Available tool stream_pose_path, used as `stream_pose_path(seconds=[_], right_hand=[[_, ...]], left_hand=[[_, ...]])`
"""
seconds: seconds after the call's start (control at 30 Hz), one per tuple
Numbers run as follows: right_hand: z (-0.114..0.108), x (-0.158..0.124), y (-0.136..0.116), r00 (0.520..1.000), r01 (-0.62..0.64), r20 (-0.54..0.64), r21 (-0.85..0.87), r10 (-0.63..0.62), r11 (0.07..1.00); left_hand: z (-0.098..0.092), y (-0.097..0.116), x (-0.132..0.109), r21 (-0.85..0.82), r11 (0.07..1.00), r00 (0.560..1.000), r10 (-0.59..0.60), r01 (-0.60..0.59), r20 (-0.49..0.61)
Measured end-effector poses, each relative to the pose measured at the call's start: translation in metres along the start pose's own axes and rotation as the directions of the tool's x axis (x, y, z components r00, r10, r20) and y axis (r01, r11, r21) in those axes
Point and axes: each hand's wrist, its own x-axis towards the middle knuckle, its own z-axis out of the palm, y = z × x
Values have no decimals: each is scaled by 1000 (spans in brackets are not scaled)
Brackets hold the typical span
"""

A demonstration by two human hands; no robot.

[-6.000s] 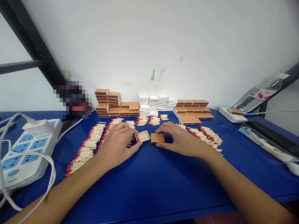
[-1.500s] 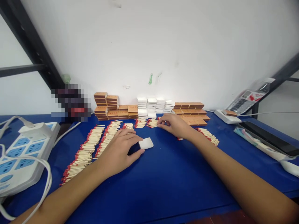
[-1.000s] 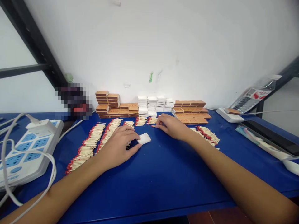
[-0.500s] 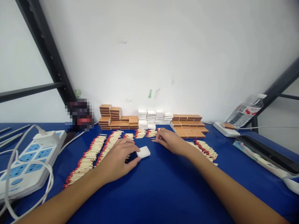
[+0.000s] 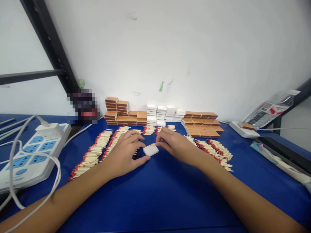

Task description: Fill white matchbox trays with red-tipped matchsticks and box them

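Holding, left hand point(image 5: 127, 153): one white tray point(image 5: 150, 150), matchbox type, low on the blue surface point(image 5: 157, 197) at centre; grip closed on its left end, thumb at the near edge, fingers at the far side. Which face of the tray is up cannot be told.

Right hand point(image 5: 173, 145): grip pinched, thumb against forefinger, on at least one red-headed match point(image 5: 153, 144); head pointing left, at the tray's far edge. Exact count hidden by the fingers.

Loose stock, left: two long rows of matches point(image 5: 93, 152), red heads leftward, the inner row partly behind the left hand. Centre, beyond the hands: short match bundles point(image 5: 149, 130), side by side. Right: further match heaps point(image 5: 213, 150), just beyond the right forearm.

Boxed stock, along the white wall point(image 5: 175, 48): brown matchboxes, left group point(image 5: 123, 119), stepped, tallest at the outer end; white tray stacks point(image 5: 161, 113), middle; brown matchboxes, right group point(image 5: 202, 124), in tiers.

Sundries, left: power strip point(image 5: 41, 152) with white plug point(image 5: 48, 133) and looped white cable point(image 5: 58, 174). Right: clear bottle point(image 5: 274, 111), leaning; white block point(image 5: 243, 130) bearing a single brown matchbox point(image 5: 246, 125); dark phone point(image 5: 283, 150) beside a patterned packet point(image 5: 279, 162).
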Motion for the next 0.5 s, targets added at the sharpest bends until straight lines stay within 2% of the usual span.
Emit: stream_pose_path(seconds=[0.2,0.33,0.43,0.5], right_hand=[[5,-3,-9,998,58,17,-47,-58,997],[10,-4,-17,998,55,24,-85,-53,995],[13,-4,-23,995,90,40,0,-90,996],[13,-3,-21,993,116,9,65,-117,991]], left_hand=[[-1,2,2,-47,999,999,19,-20,-36],[-2,1,2,-67,997,999,30,-33,-39],[-1,0,1,-71,997,999,28,-30,-27],[-1,-1,2,-80,996,999,30,-31,-14]])
